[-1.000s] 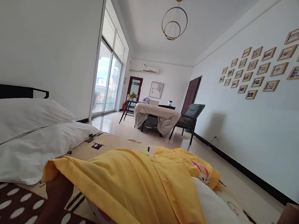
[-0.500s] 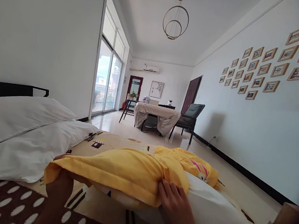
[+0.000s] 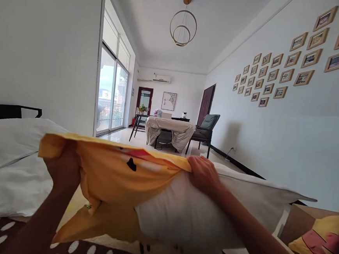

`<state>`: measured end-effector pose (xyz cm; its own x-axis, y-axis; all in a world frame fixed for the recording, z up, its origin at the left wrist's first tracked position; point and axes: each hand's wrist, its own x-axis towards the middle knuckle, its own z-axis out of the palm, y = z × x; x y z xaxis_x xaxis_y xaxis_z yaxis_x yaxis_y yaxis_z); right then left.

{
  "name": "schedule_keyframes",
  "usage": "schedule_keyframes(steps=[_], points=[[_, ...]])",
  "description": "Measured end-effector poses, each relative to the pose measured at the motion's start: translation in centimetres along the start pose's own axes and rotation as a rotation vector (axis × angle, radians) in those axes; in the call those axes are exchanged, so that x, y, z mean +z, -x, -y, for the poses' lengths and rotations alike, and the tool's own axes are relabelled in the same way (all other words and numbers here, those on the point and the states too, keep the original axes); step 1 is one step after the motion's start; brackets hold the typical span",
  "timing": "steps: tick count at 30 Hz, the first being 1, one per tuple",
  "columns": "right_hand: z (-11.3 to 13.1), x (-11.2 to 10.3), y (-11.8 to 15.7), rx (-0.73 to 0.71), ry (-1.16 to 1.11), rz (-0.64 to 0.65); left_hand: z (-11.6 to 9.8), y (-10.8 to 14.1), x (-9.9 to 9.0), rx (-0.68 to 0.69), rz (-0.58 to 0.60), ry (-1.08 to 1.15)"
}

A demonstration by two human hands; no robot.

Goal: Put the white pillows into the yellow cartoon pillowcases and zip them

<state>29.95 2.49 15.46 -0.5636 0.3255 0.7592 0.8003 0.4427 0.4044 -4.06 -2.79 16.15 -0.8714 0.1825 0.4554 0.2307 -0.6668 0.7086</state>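
Note:
A yellow pillowcase point(image 3: 118, 177) with a pink and black print is stretched between my hands, covering the left part of a white pillow point(image 3: 180, 214). My left hand point(image 3: 65, 164) is closed on the pillowcase near its left end, with cloth hiding its fingertips. At the upper edge, where the yellow cloth meets the white pillow, my right hand point(image 3: 202, 172) is wrapped round the pillowcase. The pillow's bare part hangs down and reaches out to the right behind my right forearm. A loose corner of the pillowcase droops at the lower left.
White pillows point(image 3: 14, 165) lie on the bed at left, beside brown bedding with white dots point(image 3: 89, 250). At lower right is a cardboard box point(image 3: 301, 221) with yellow and pink cloth. A covered table point(image 3: 169, 125) and dark chair point(image 3: 206, 132) stand farther back.
Both hands have lifted the pillowcase and pillow off the bed. The cloth has turned, so its printed side now shows. The view has swung right.

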Motion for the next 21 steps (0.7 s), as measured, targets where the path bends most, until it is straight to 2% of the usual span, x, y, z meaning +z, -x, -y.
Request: schedule_keyframes(steps=[3,6,8,11,13,15,16,17,18,19,21], points=[[-0.4,-4.0,-3.6,0.036,0.025,0.307,-3.5,-3.4,2.1,0.092,0.092,-0.174],[-0.2,-5.7,-6.1,0.060,-0.034,0.514,-3.7,-6.4,3.4,0.115,0.289,-0.352],[0.1,-4.8,-6.4,0.023,-0.166,0.638,-2.1,-7.7,3.9,0.096,0.432,-0.487],[1.2,-1.3,-4.8,-0.026,-0.317,0.791,1.5,-8.2,3.8,0.068,0.635,-0.685],[2.5,1.5,-3.1,-0.010,-0.321,0.842,3.7,-7.3,3.1,0.057,0.716,-0.790],[3.8,4.1,-1.9,0.014,-0.295,0.841,5.0,-5.4,2.3,0.126,0.708,-0.862],[4.4,5.3,-1.6,0.021,-0.282,0.831,5.2,-4.0,2.0,0.214,0.673,-0.884],[4.9,6.4,-1.5,0.028,-0.271,0.819,5.3,-2.4,1.9,0.393,0.635,-0.908],[5.2,7.4,-1.6,0.032,-0.264,0.810,5.2,-0.6,2.1,0.559,0.664,-0.910],[5.3,8.2,-1.8,0.034,-0.261,0.804,5.2,1.4,2.4,0.680,0.806,-0.879],[5.2,9.3,-2.3,0.037,-0.268,0.799,5.5,5.6,3.5,0.775,1.076,-0.822]])
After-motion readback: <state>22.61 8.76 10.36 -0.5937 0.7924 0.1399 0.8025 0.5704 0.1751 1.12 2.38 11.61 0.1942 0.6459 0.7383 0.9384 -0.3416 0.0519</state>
